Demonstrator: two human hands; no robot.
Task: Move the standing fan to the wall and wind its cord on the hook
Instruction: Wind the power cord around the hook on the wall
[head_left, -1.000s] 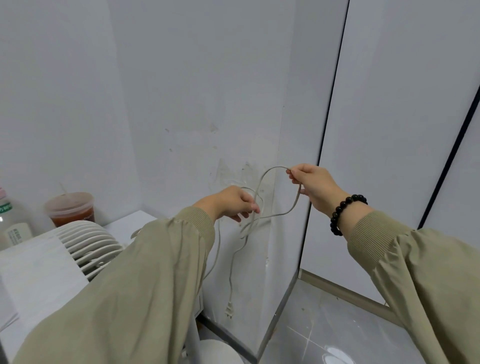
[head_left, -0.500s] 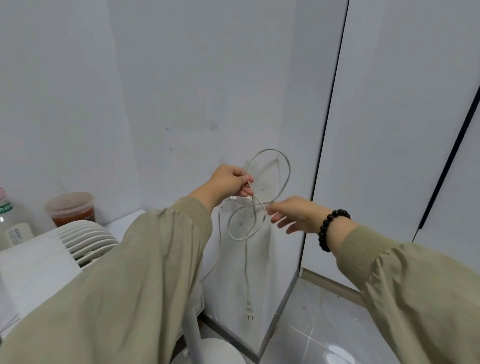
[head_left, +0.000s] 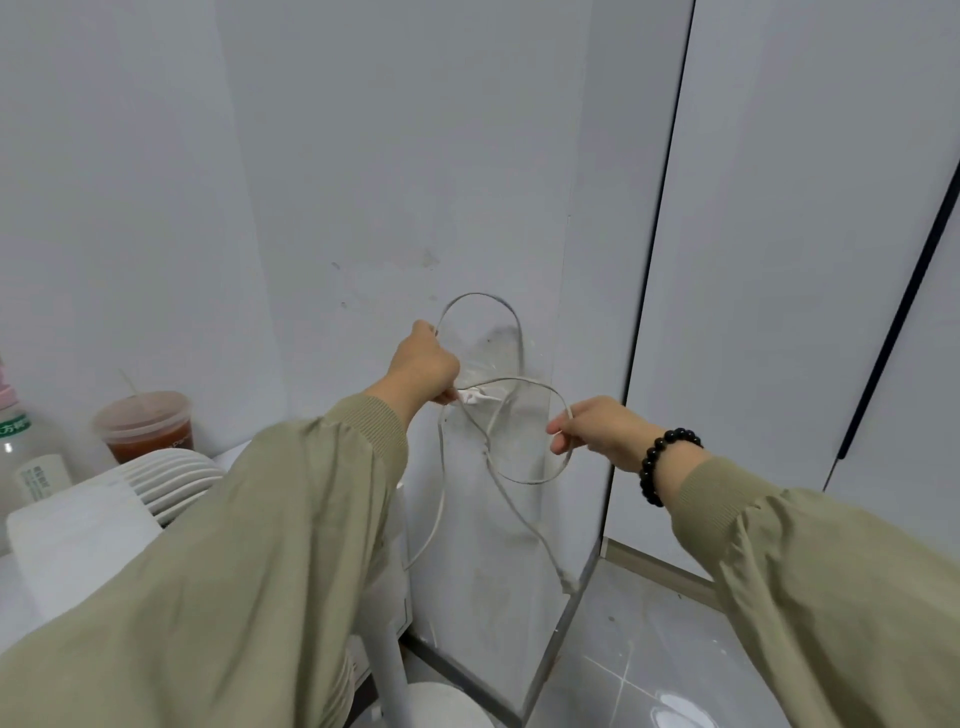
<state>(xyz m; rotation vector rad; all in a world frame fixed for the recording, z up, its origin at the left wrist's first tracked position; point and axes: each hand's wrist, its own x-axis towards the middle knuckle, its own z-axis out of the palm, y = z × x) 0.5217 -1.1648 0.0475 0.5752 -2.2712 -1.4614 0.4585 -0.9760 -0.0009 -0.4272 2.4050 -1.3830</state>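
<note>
The left hand is curled into a fist against the wall, gripping the white cord just beside the small white hook at its fingertips. The right hand, a black bead bracelet on its wrist, is to the right of the left hand and a little lower; it pinches the cord between thumb and forefinger, the other fingers loosely curled.

The cord makes 2 loops: 1 arches above the left hand, the other hangs between the 2 hands and sags below the right one. Its plug dangles below the right hand, near the floor.

The fan stands below the left forearm, close to the wall. Left of it, a cup of reddish drink and a bottle stand on a white bench.
</note>
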